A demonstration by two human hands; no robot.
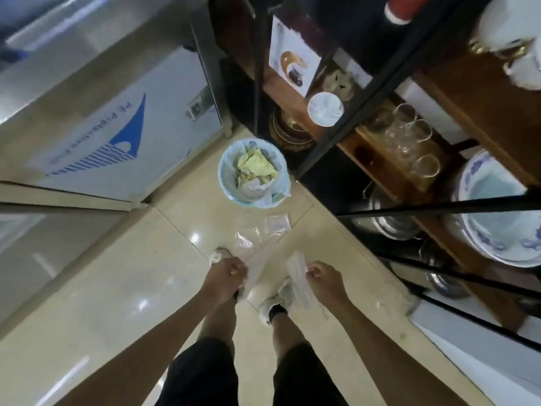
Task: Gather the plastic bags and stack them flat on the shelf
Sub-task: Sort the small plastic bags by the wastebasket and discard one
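Here the person stands on the tiled floor [117, 288] beside the shelf [389, 171], both hands lowered. The left hand [225, 276] is closed, fingers curled in, apparently pinching the edge of a clear plastic bag [253, 276] that is nearly invisible against the tiles. The right hand [325, 276] is closed on a thicker bunch of plastic bags [298, 276], held by its edge so it hangs past the shoe [275, 303]. That bunch's long axis runs from the upper end near the thumb down and slightly rightward toward the feet. Two loose bags still lie flat on the floor ahead: a clear one [247, 234] and a smaller one [276, 224] just beside it, both between the feet and the lined waste bin [253, 172].

To do this step well, the person would likely merge both handfuls into one hand, edges aligned, freeing the other to pinch each floor bag by a corner. Thin film clings to smooth tile, so lifting a corner first should help.
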